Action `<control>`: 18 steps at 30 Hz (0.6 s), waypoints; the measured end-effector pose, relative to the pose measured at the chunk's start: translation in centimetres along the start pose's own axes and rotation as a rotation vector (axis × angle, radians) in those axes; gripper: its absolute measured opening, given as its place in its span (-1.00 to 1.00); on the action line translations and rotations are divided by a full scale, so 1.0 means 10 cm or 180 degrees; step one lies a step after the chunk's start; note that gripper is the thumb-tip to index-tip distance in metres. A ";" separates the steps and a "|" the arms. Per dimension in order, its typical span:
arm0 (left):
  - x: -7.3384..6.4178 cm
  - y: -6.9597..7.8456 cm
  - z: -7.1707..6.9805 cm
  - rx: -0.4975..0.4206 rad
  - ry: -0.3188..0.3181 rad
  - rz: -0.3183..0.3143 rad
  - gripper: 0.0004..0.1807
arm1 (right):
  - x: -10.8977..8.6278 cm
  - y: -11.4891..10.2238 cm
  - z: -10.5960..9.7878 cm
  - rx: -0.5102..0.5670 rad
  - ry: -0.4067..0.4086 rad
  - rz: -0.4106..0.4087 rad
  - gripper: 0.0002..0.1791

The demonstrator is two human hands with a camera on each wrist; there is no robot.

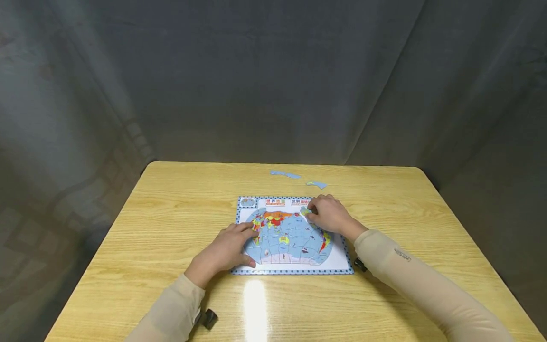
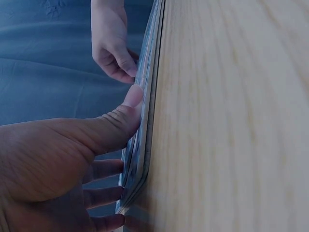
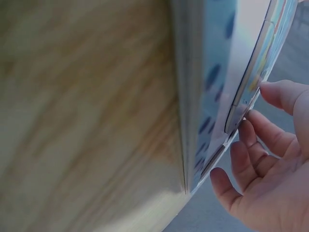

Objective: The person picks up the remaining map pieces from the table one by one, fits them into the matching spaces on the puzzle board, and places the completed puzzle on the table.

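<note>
A world map jigsaw puzzle [image 1: 287,237] in a white tray with a blue dotted border [image 1: 295,272] lies flat on the table. My left hand [image 1: 228,247] rests on the tray's left side, thumb near the lower left corner of the map and fingers spread over its left edge. In the left wrist view, the left thumb [image 2: 123,113] lies on the puzzle's surface. At the map's upper right, my right hand [image 1: 329,212] pinches a blue and green puzzle piece [image 1: 305,211] between thumb and fingers, low over the board. The right fingers partly hide that corner.
Two loose blue puzzle pieces, a long one [image 1: 285,174] and a shorter one [image 1: 316,185], lie on the wooden table [image 1: 183,199] behind the tray. Grey curtains [image 1: 256,85] hang behind the table and along both sides.
</note>
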State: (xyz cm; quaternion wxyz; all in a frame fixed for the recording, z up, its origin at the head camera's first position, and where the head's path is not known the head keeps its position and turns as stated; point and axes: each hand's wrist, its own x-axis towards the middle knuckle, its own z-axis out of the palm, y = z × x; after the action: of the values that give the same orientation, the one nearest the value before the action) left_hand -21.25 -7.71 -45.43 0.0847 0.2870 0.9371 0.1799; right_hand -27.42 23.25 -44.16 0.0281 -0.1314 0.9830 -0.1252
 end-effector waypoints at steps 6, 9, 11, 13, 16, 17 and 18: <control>-0.01 -0.01 0.00 0.0001 0.0010 -0.0010 -0.12 | -0.01 -0.01 0.01 0.0082 -0.0026 0.0036 -0.66; -0.01 -0.01 0.00 0.0000 0.0009 -0.0036 -0.13 | -0.01 -0.01 0.01 0.0125 -0.0041 0.0031 -0.66; -0.02 -0.01 -0.01 -0.0003 0.0012 -0.0040 -0.13 | -0.01 -0.01 0.02 0.0147 -0.0040 0.0011 -0.66; -0.02 -0.01 -0.01 -0.0005 0.0010 -0.0041 -0.13 | -0.02 -0.02 0.02 0.0174 -0.0039 -0.0024 -0.67; -0.03 0.00 -0.01 -0.0009 0.0009 -0.0035 -0.13 | -0.03 -0.04 0.01 0.0207 -0.0041 -0.0034 -0.68; -0.03 0.00 -0.01 -0.0012 0.0008 -0.0035 -0.13 | -0.04 -0.04 0.01 0.0222 -0.0044 -0.0032 -0.68; -0.03 0.00 -0.02 -0.0012 0.0006 -0.0039 -0.13 | -0.04 -0.05 0.01 0.0237 -0.0049 -0.0025 -0.68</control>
State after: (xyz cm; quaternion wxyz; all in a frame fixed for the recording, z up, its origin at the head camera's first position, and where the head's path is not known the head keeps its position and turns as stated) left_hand -21.04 -7.96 -45.28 0.0856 0.2809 0.9385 0.1814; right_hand -26.86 22.91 -44.10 0.0400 -0.1351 0.9769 -0.1608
